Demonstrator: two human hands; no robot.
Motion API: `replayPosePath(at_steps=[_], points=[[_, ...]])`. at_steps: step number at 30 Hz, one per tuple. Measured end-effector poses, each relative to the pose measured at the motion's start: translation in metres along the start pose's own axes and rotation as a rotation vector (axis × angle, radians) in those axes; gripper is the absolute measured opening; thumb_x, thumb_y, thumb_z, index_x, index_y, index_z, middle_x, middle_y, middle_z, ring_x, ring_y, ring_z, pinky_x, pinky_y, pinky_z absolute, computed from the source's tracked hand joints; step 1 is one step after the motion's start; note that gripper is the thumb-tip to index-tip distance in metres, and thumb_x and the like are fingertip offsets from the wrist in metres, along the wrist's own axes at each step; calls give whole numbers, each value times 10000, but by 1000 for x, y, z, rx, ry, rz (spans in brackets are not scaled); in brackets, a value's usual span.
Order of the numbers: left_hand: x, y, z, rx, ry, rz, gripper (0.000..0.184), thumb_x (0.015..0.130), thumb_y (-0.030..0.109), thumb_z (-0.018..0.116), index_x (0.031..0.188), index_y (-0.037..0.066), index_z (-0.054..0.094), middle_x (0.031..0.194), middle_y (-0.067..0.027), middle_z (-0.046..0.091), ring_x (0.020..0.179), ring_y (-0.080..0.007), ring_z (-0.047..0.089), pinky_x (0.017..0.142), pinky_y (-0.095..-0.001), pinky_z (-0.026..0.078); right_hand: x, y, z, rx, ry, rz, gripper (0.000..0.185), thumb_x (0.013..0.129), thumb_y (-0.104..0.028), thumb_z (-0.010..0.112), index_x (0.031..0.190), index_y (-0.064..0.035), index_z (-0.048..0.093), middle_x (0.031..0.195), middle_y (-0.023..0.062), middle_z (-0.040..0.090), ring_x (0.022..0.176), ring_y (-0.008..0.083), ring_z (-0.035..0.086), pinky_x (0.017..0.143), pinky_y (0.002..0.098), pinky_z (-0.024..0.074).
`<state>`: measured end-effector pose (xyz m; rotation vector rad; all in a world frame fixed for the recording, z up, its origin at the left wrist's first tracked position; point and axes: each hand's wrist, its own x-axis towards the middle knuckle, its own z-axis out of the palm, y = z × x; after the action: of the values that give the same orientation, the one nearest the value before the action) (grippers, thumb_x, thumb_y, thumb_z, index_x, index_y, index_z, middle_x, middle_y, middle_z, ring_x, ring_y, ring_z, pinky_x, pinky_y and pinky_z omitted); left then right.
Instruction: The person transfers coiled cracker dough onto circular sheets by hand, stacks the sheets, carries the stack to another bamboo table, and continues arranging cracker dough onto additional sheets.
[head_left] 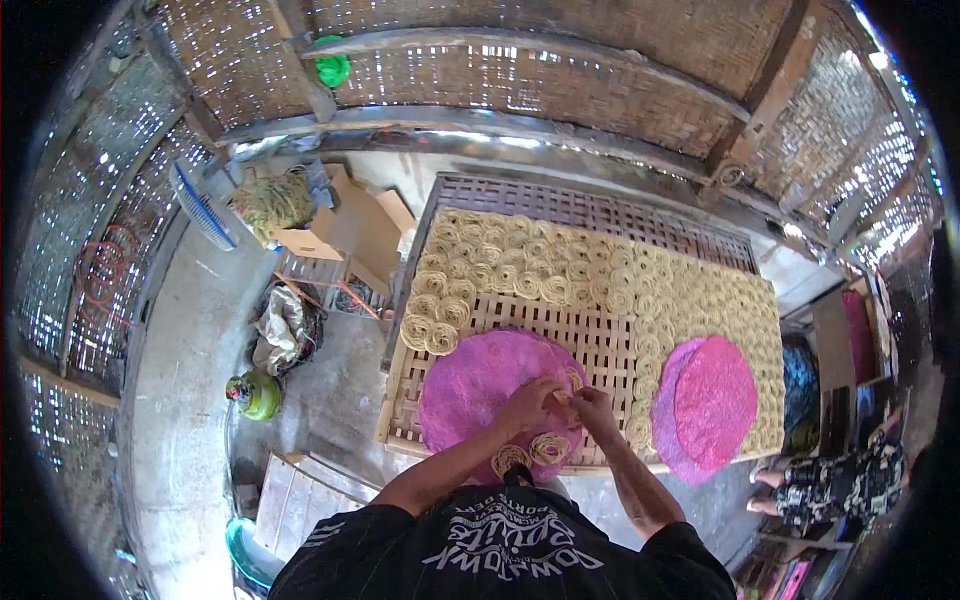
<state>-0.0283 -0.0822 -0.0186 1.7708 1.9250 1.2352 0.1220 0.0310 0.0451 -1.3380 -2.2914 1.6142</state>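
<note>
My left hand (532, 404) and my right hand (594, 411) meet over the right side of a large round pink mat (480, 385). Fingers of both are closed on pale yellow strands that look like noodles; fine detail is too small to make out. Just nearer me, two coiled noodle nests (549, 449) lie on the pink mat's near edge. The mat rests on a woven bamboo rack (590, 335). Many more noodle nests (545, 260) cover the rack's far and right parts in rows.
Two stacked pink rounds (712, 400) lie at the rack's right, over the nests. Left of the rack are a cardboard box (355, 230), a green gas cylinder (256, 396) and a white sack (280, 330). Another person in camouflage clothing (840, 485) is at far right.
</note>
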Motion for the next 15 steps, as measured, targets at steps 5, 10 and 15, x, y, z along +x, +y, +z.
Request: replayPosePath(at_steps=[5, 10, 15], points=[[43, -1, -24, -701, -59, -533, 370, 808, 250, 743, 1083, 23, 645, 967, -108, 670, 870, -216, 627, 839, -363, 510, 57, 2, -19, 744, -273, 106, 273, 837, -192, 507, 1000, -28, 651, 820, 54, 620, 698, 187, 596, 662, 332, 489], [65, -50, -56, -678, 160, -676, 350, 798, 252, 769, 1023, 11, 649, 910, -64, 654, 777, -123, 591, 696, -295, 504, 86, -82, 3, 539, -213, -87, 267, 900, -187, 582, 1069, 17, 617, 834, 66, 615, 647, 158, 575, 586, 290, 494], [81, -91, -106, -419, 354, -892, 323, 800, 279, 751, 990, 29, 680, 814, -82, 681, 716, -204, 639, 667, -368, 522, 185, -92, 69, 174, -111, -257, 308, 869, -201, 675, 1102, -7, 622, 892, 99, 648, 659, 161, 603, 593, 281, 499]])
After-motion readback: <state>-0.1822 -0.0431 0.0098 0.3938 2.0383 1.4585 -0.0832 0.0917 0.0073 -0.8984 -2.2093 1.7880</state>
